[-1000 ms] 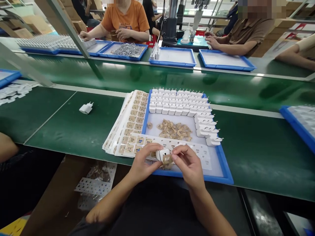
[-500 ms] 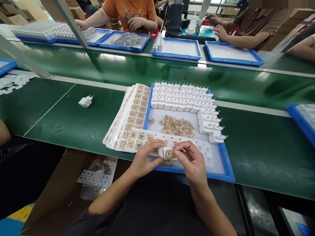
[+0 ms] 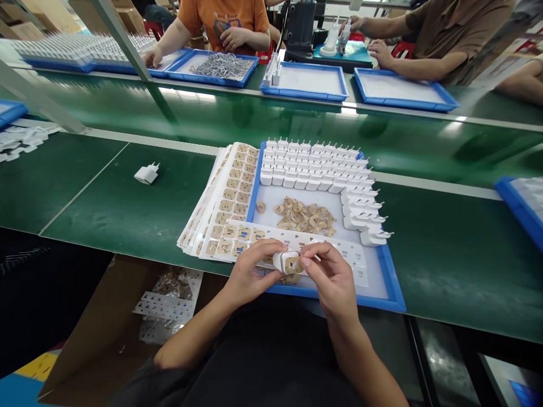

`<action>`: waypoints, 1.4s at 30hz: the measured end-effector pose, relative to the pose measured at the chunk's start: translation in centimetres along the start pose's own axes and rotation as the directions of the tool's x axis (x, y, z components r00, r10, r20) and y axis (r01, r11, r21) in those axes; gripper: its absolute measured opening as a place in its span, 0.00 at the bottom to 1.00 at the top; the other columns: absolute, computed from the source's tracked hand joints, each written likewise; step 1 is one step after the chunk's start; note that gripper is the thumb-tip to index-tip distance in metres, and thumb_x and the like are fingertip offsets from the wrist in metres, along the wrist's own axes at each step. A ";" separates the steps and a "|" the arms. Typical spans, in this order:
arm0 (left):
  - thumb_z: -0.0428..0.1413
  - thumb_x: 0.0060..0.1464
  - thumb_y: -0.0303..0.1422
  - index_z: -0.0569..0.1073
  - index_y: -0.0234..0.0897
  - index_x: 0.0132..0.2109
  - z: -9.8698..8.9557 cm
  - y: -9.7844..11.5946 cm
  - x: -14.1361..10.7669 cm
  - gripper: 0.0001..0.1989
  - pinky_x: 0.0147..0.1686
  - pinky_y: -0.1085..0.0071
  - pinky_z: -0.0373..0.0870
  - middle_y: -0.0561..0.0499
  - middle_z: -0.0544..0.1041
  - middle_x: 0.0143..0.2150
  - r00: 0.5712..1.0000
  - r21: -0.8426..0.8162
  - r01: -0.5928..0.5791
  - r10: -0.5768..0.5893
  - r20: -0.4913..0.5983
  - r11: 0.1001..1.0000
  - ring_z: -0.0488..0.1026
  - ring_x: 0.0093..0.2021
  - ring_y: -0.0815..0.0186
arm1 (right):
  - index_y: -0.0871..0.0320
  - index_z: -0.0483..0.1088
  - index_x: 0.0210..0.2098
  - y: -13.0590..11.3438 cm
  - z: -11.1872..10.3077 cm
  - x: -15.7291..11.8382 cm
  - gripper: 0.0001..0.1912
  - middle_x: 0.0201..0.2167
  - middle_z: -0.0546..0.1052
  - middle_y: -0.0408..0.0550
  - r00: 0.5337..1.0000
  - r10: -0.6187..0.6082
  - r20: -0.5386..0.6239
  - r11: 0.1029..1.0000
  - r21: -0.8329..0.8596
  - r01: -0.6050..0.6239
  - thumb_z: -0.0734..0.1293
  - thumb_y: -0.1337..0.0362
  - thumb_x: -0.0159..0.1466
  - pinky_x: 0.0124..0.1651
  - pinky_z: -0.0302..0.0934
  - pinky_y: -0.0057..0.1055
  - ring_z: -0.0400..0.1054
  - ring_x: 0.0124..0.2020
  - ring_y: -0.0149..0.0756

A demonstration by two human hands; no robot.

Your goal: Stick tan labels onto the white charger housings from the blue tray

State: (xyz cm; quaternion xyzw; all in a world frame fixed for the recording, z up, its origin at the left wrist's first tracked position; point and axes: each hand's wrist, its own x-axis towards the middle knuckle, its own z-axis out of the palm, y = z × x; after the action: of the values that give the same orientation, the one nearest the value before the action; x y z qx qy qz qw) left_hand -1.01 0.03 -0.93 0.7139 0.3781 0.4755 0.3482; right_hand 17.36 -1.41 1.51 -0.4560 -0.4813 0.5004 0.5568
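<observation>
My left hand (image 3: pixel 257 271) is closed around a white plug adapter (image 3: pixel 279 262), its end face turned toward me. Against that face sits a tan sticker (image 3: pixel 293 264) with a small dark opening. Thumb and forefinger of my right hand (image 3: pixel 330 275) pinch the sticker's right edge. Both hands are over the front of a blue-rimmed tray (image 3: pixel 392 277). Under them lies a white sticker sheet (image 3: pixel 354 260), tan pieces left on its left end. Rows of white plug adapters (image 3: pixel 314 164) fill the tray's back and right side, and a heap of loose tan pieces (image 3: pixel 305 215) lies in the middle.
Stacked sticker sheets (image 3: pixel 229 198) lie against the tray's left side. One plug adapter (image 3: pixel 146 173) rests alone on the green bench (image 3: pixel 102 209). An open cardboard box (image 3: pixel 93 333) with scraps stands below. Across the divider, co-workers sit behind blue trays (image 3: pixel 303 82).
My hands, the adapter and the sticker hold nearly the same position. Across the bench, the co-worker in orange has moved a hand, and the one in brown has shifted an arm.
</observation>
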 end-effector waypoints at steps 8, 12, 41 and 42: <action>0.64 0.56 0.29 0.74 0.42 0.53 0.1 -0.1 0.2 0.17 0.53 0.61 0.74 0.46 0.80 0.49 0.998 -0.009 -0.052 0.052 -0.022 0.999 0.77 0.52 0.59 | 0.52 0.73 0.34 -0.1 0.1 -0.1 0.02 0.33 0.74 0.42 1.000 0.020 0.008 1.000 0.009 -0.021 0.71 0.64 0.65 0.42 0.67 0.31 0.69 0.38 0.34; 0.64 0.56 0.27 0.74 0.42 0.53 0.1 -0.1 0.3 0.18 0.53 0.62 0.74 0.46 0.80 0.49 0.998 -0.013 -0.055 0.054 -0.018 0.998 0.77 0.52 0.60 | 0.52 0.73 0.35 -0.1 0.2 -0.1 0.03 0.33 0.74 0.41 1.000 0.002 0.009 1.000 -0.011 -0.002 0.70 0.65 0.65 0.43 0.66 0.29 0.69 0.38 0.32; 0.63 0.51 0.20 0.71 0.41 0.49 0.5 -1.0 -0.8 0.20 0.51 0.63 0.74 0.46 0.76 0.48 0.978 -0.046 -0.130 0.121 -0.169 0.990 0.75 0.51 0.62 | 0.46 0.79 0.44 2.8 1.7 -0.2 0.09 0.45 0.76 0.47 0.996 -0.050 0.074 0.994 0.101 0.043 0.69 0.63 0.67 0.49 0.68 0.36 0.71 0.49 0.39; 0.63 0.51 0.19 0.71 0.41 0.49 0.5 -1.0 -0.8 0.20 0.51 0.63 0.74 0.46 0.76 0.48 0.976 -0.028 -0.138 0.131 -0.173 0.990 0.75 0.51 0.62 | 0.46 0.80 0.44 3.1 1.8 -0.1 0.08 0.44 0.76 0.47 0.998 -0.036 0.054 0.994 0.109 0.030 0.68 0.63 0.68 0.50 0.67 0.36 0.71 0.48 0.39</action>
State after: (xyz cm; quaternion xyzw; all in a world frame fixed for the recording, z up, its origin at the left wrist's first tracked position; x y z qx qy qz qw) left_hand -0.92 -0.27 -2.32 0.6873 0.3479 0.5649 0.2959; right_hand 15.18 -1.23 -1.40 -0.4030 -0.4763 0.5292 0.5750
